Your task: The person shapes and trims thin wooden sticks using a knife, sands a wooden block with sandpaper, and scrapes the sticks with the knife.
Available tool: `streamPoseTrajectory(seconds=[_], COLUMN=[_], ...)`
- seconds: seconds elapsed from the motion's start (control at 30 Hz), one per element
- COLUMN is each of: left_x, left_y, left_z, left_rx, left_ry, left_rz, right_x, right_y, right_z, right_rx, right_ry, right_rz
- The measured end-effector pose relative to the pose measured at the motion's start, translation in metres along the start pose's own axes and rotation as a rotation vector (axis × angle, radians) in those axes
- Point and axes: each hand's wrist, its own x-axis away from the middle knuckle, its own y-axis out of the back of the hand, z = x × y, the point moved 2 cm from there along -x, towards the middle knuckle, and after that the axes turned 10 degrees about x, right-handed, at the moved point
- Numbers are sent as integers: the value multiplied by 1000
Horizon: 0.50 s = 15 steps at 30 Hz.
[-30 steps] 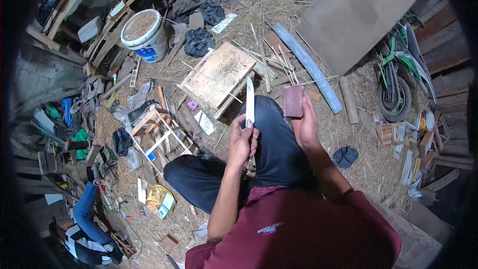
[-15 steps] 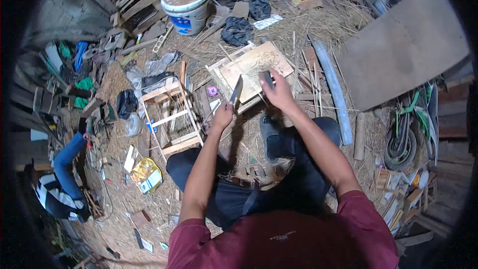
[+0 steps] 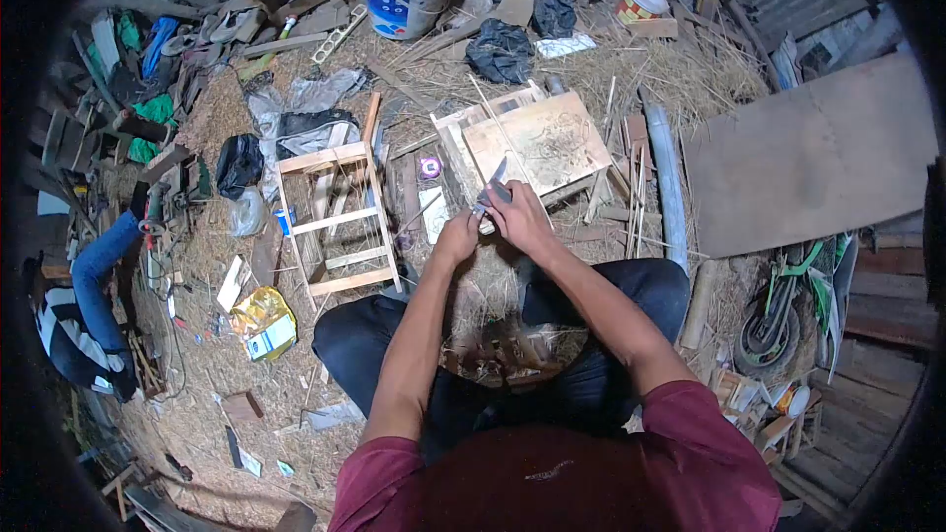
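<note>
My left hand (image 3: 457, 238) is closed around the handle of a knife (image 3: 499, 170), whose blade points up and away from me. My right hand (image 3: 524, 221) is beside it, closed at the knife, its fingers near the base of the blade. The hands are close together, and whether the right hand holds anything besides the knife is hidden. Just beyond them lies a low wooden block with a board (image 3: 552, 143) on top, strewn with shavings. A thin stick (image 3: 505, 128) lies across that board.
A slatted wooden frame (image 3: 330, 222) lies left of my hands. Behind stand a white bucket (image 3: 409, 0) and black bags (image 3: 500, 51). A grey pipe (image 3: 667, 187), a large panel (image 3: 813, 153) and a small wheeled bike (image 3: 769, 330) are at the right.
The right hand has come off the board top and moved toward me to meet the left hand at the knife. The view has shifted, and the dark block seen in the right hand is out of sight.
</note>
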Motion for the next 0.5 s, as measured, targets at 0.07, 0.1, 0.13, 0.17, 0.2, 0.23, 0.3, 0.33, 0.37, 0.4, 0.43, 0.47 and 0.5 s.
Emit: streamPoseTrajectory(seconds=[0.07, 0.1, 0.13, 0.17, 0.2, 0.23, 0.3, 0.33, 0.37, 0.4, 0.43, 0.47, 0.5], left_x=[-4, -2, 0, 4, 5, 2, -1, 0, 0, -2, -2, -3, -2], left_y=[2, 0, 2, 2, 4, 5, 6, 4, 1, 2, 2, -2, -3], left_z=[1, 4, -2, -3, -4, -6, -1, 2, 4, 2, 2, 6, 11], left_rx=[-11, -16, -34, -38, -44, -46, -7, 11, -7, -27, -47, -68, -74], left_ry=[-7, -6, 29, 33, 32, 23, 11, 9, 19, 28, 42, 49, 63], left_rz=[-1, 6, 17, 14, 10, -1, -13, -15, -7, -2, 6, 31, 43], right_x=[-20, -38, -48, -50, -41, -27, 4, 6, 0, -16, -30, -44, -48], right_y=[-1, 11, 4, -2, -4, -6, -8, -9, -10, -12, -15, -14, -13], right_z=[-5, -9, -19, -26, -23, -15, 5, 6, 3, -4, -11, -18, -16], right_rx=[1, 90, 81, 72, 19, -17, -83, -33, -10, 12, 31, 1, 64], right_ry=[11, -9, -50, -91, -68, -38, 19, 31, -18, -66, -114, -178, -210], right_rz=[-68, -28, -8, 9, -21, -3, 41, 63, 39, 11, -11, -65, -27])
